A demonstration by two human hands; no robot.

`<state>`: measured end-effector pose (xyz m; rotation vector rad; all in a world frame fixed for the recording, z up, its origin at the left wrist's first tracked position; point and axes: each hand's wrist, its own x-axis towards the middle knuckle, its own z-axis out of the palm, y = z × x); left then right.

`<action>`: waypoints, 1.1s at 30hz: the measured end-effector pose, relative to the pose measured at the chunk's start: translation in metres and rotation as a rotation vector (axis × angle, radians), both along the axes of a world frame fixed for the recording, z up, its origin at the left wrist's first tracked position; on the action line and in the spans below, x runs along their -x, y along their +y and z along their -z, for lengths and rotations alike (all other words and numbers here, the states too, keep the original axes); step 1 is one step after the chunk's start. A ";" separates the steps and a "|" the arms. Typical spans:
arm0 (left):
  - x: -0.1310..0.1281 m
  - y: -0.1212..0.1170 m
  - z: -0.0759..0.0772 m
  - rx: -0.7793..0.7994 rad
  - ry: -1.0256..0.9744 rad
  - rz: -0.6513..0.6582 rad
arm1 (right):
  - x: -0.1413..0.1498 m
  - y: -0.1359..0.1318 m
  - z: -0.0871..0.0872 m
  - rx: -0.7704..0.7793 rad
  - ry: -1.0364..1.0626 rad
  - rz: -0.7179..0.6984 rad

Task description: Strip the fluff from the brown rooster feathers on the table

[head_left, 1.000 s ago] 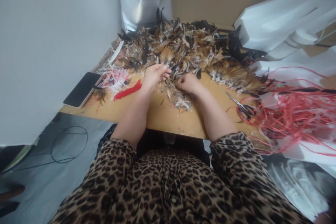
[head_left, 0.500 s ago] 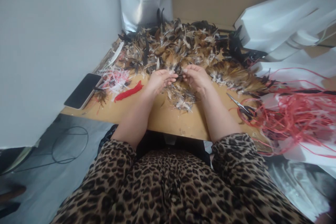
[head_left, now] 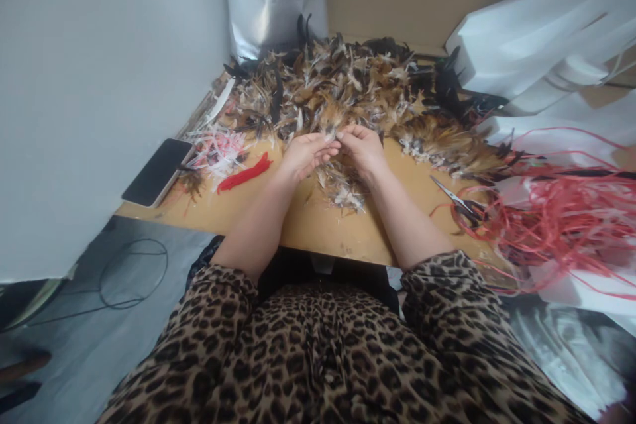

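Observation:
Over the table's middle, my left hand (head_left: 309, 154) pinches a small bunch of brown feathers (head_left: 332, 118), their pale fluffy ends at its thumb and fingertip. My right hand (head_left: 364, 151) is closed in a pinch too, its fingertips meeting the left ones at the base of the bunch; whatever lies between them is too small to make out. Behind both hands spreads a large heap of brown and black feathers (head_left: 318, 76). A smaller scatter of feathers (head_left: 342, 191) lies beneath them on the tan table (head_left: 328, 232).
Red thread (head_left: 244, 173), pink and white strips (head_left: 218, 149) and a phone (head_left: 158, 172) lie left. Tied feather bunches (head_left: 447, 146), scissors (head_left: 460, 202) and tangled red strips (head_left: 561, 218) are to the right. A silver bag (head_left: 278, 13) stands behind the heap.
My right hand has moved left, closing the gap to my left hand, so the fingertips now meet at the feather bunch. My left hand has barely shifted.

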<state>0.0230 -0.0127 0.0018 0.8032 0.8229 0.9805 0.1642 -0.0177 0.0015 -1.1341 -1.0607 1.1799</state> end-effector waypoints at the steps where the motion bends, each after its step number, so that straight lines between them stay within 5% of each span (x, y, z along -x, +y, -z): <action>1: 0.000 0.000 0.000 0.000 -0.004 0.003 | 0.001 0.000 0.000 -0.006 -0.002 0.003; 33: 0.001 -0.002 0.001 -0.067 0.073 0.100 | 0.000 0.002 0.005 -0.007 0.008 0.015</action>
